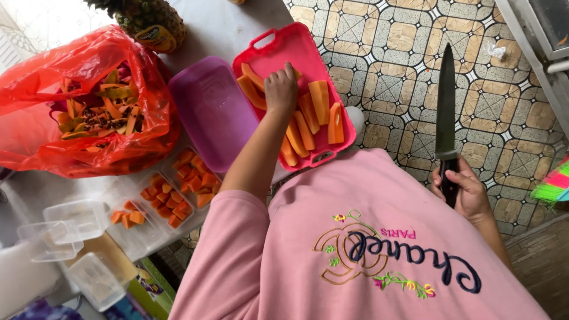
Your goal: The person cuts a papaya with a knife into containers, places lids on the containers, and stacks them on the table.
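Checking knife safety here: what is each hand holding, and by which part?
The right hand grips a long dark-bladed kitchen knife by its handle, blade up. The left hand rests on orange papaya strips; no clear grasp.

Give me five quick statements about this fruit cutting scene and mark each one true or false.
1. The right hand grips a knife with its blade pointing up, away from the board. True.
2. The left hand rests on orange fruit strips on a red cutting board. True.
3. The red plastic bag holds whole pineapples. False: it holds peels and seeds.
4. The purple tub is full of cubes. False: it looks empty.
5. Cut orange chunks sit in clear containers. True.
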